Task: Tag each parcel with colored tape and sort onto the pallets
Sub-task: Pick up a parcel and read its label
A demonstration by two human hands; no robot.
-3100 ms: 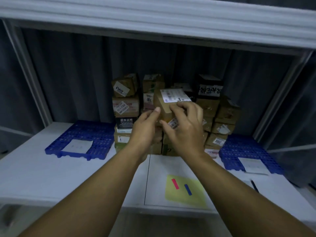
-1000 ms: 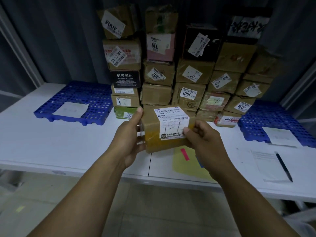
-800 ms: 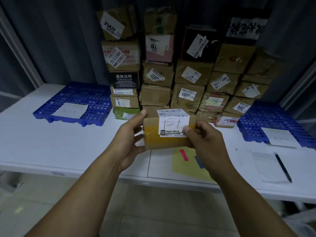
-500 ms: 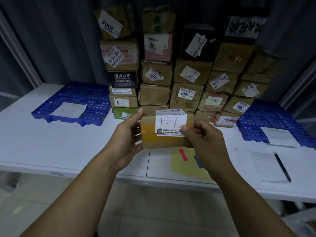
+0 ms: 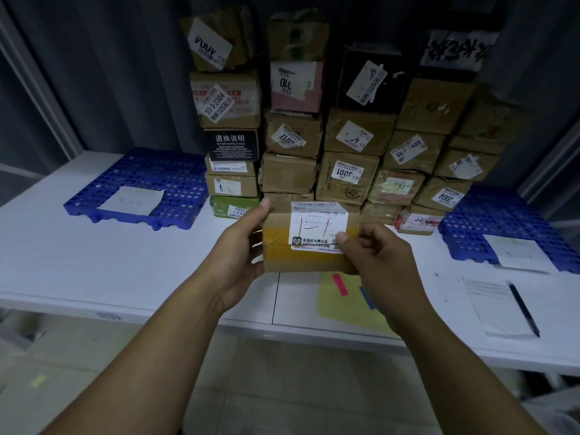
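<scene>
Here, centre frame, my left hand (image 5: 238, 249) and right hand (image 5: 379, 255) clasp the cardboard parcel (image 5: 301, 262) by its ends. Its shipping label (image 5: 318, 226) faces me, likely for choosing between the tape strips (image 5: 340, 284) below.

Brown cardboard parcel (image 5: 301, 260), white label facing up, held over white worktop (image 5: 94, 255); left hand (image 5: 238, 246) grips its left end, right hand (image 5: 376, 255) its right. Stacked cardboard boxes (image 5: 348, 136) behind, between left blue perforated pallet (image 5: 141, 174) and right blue perforated pallet (image 5: 492, 215). Red tape strip (image 5: 340, 284) on yellow sheet (image 5: 339, 309)

parcel (image 5: 309, 255): brown, white-labelled, aloft | red tape strip (image 5: 340, 284): flat on yellow sheet (image 5: 342, 312), likely stuck
</scene>
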